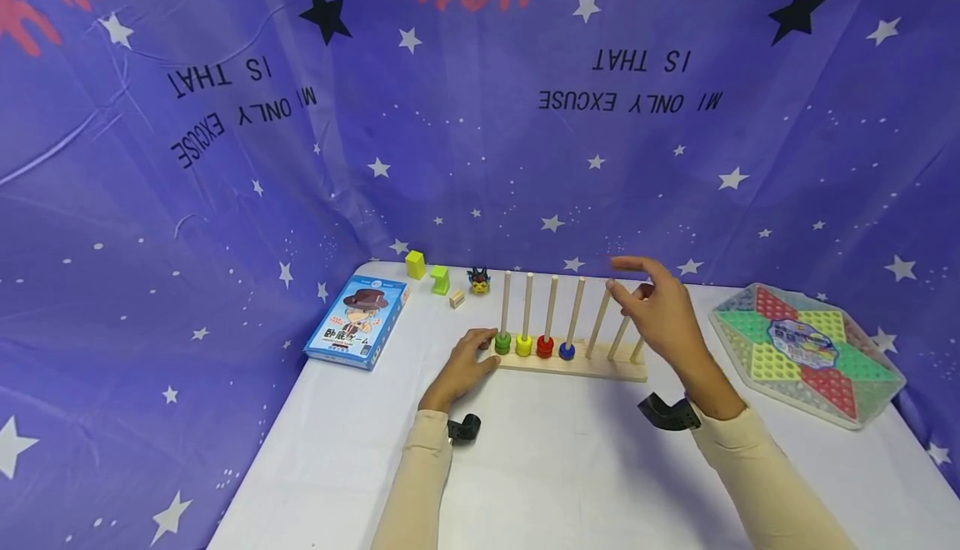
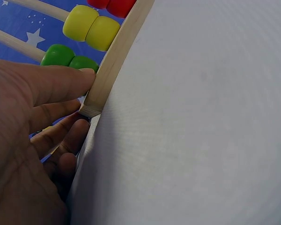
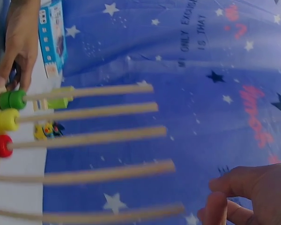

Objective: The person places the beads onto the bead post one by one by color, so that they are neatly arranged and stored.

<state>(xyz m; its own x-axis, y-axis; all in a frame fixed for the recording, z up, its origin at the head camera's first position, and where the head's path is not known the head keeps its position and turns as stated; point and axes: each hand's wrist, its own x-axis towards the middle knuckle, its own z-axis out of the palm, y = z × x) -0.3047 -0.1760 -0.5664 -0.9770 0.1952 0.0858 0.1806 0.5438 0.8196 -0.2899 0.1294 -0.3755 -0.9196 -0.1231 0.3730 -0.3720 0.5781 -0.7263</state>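
Pale wooden seven-peg bead rack point(image 1: 577, 367), left hand point(image 1: 461, 372) clamped on one end. Right hand point(image 1: 664, 317) kinda hovers nearby, grip apart.

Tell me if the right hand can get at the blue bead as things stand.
Probably yes. The right hand looks empty and is raised nearby, and nothing sits above the blue bead on its peg. The neighbouring pegs leave gaps, though they may crowd the grasp.
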